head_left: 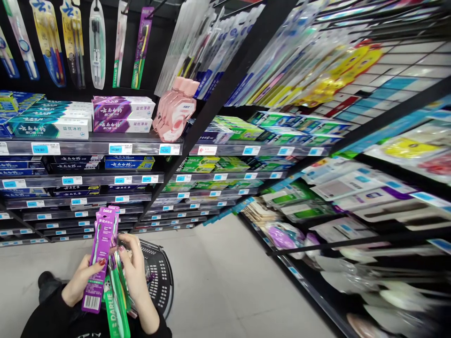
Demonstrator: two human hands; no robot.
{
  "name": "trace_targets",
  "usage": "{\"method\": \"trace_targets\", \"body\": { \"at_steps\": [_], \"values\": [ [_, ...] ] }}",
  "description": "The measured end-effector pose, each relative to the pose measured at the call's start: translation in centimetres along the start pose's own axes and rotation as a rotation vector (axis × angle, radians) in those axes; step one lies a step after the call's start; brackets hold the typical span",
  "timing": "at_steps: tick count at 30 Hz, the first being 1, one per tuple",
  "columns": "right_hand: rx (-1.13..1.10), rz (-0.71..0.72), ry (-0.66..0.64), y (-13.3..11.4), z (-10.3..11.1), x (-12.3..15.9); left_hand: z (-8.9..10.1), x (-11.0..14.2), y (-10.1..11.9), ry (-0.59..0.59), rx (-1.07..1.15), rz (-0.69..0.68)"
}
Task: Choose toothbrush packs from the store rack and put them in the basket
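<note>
My left hand [81, 278] pinches a purple toothbrush pack [97, 263], its barcode side facing up and its thumb with red nail polish lying across the card. Just to the right, my right hand [133, 260] has its fingers curled around more toothbrush packs. One of them, a green DARLIE toothbrush pack [115, 305], hangs down with its clear front showing. The packs overlap, so how many there are is unclear. Below my right forearm is a black shopping basket [162, 277]; its contents are mostly hidden by my arm.
Ahead, shelves hold toothpaste boxes [121, 111] and pink bottles [176, 110] above price tags. Toothbrush packs [97, 44] hang on hooks over them. To the right, another rack [317, 244] of packaged goods lines the grey floor [218, 277].
</note>
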State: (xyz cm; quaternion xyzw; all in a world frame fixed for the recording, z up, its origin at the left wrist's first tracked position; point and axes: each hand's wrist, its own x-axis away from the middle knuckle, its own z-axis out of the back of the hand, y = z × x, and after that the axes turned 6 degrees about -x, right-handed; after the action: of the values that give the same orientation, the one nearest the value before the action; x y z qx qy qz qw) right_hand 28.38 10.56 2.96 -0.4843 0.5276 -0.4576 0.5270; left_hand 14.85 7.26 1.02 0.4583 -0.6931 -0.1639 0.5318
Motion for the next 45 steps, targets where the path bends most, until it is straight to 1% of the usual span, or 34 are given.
{"method": "trace_targets", "body": {
  "at_steps": [4,6,7,9,12,13,14,15,17,18,20,22,24,26,28,30,32,34,36,38,39,42,44,45],
  "values": [
    [0.146,0.054,-0.179,-1.4,-0.2,-0.8,0.5,-0.6,-1.2,0.002,-0.038,-0.016],
    [0.208,0.061,-0.224,-1.7,-0.7,-0.9,0.8,-0.7,-1.8,0.011,-0.052,-0.045],
    [0.202,0.065,-0.23,-1.7,-0.9,-0.8,0.9,-0.6,-1.9,0.019,-0.057,-0.061],
    [0.075,0.046,-0.204,-1.4,-1.4,-0.6,1.1,-0.5,-1.9,-0.007,-0.059,-0.126],
    [-0.322,-0.04,-0.093,-1.2,-1.5,-0.3,1.1,-0.6,-1.1,-0.187,-0.044,-0.302],
    [-0.448,-0.079,-0.052,-1.4,-1.4,-0.3,1.0,-0.7,-0.7,-0.212,-0.073,-0.347],
    [-0.547,-0.115,-0.012,-1.7,-1.1,-0.4,1.0,-0.9,-0.4,-0.193,-0.121,-0.373],
    [-0.618,-0.147,0.022,-2.1,-0.8,-0.5,1.0,-1.0,0.0,-0.128,-0.181,-0.375],
    [-0.688,-0.214,0.075,-3.0,0.1,-0.9,1.1,-1.4,0.4,0.01,-0.278,-0.353],
    [-0.702,-0.238,0.092,-3.4,0.7,-1.2,1.2,-1.5,0.5,0.05,-0.294,-0.345],
    [-0.712,-0.262,0.108,-3.7,1.8,-1.8,1.4,-1.5,0.6,0.067,-0.286,-0.346],
    [-0.667,-0.261,0.095,-3.4,2.9,-2.3,1.6,-1.4,0.7,0.075,-0.278,-0.35],
    [-0.526,-0.224,0.078,-2.7,3.7,-2.5,1.7,-1.3,0.8,0.079,-0.271,-0.351],
    [-0.273,-0.133,0.1,-2.0,4.2,-2.4,1.7,-1.2,0.9,0.075,-0.264,-0.345],
    [0.023,-0.027,0.161,-1.6,4.4,-2.0,1.6,-1.2,1.1,0.065,-0.263,-0.336],
    [0.241,0.029,0.193,-1.5,4.3,-1.6,1.4,-1.2,1.1,0.058,-0.267,-0.329],
    [0.322,0.039,0.179,-1.5,4.2,-1.3,1.3,-1.2,1.1,0.052,-0.272,-0.325],
    [0.302,0.029,0.182,-1.5,4.0,-1.3,1.3,-1.3,1.1,0.048,-0.277,-0.323],
    [0.214,-0.012,0.221,-1.4,4.1,-1.3,1.4,-1.2,1.0,0.045,-0.282,-0.323],
    [-0.009,-0.092,0.219,-1.2,4.4,-1.4,1.4,-1.2,0.9,0.044,-0.29,-0.323],
    [-0.183,-0.15,0.181,-1.0,4.5,-1.4,1.5,-1.2,0.9,0.042,-0.293,-0.323],
    [-0.831,-0.321,0.007,-0.6,5.0,-1.4,1.6,-1.1,0.9,0.031,-0.299,-0.322],
    [-1.162,-0.36,-0.04,-0.4,5.0,-1.3,1.6,-1.1,0.9,0.027,-0.3,-0.32],
    [-1.254,-0.351,-0.032,-0.4,4.8,-1.2,1.6,-1.1,1.0,0.024,-0.301,-0.318]
  ]
}}
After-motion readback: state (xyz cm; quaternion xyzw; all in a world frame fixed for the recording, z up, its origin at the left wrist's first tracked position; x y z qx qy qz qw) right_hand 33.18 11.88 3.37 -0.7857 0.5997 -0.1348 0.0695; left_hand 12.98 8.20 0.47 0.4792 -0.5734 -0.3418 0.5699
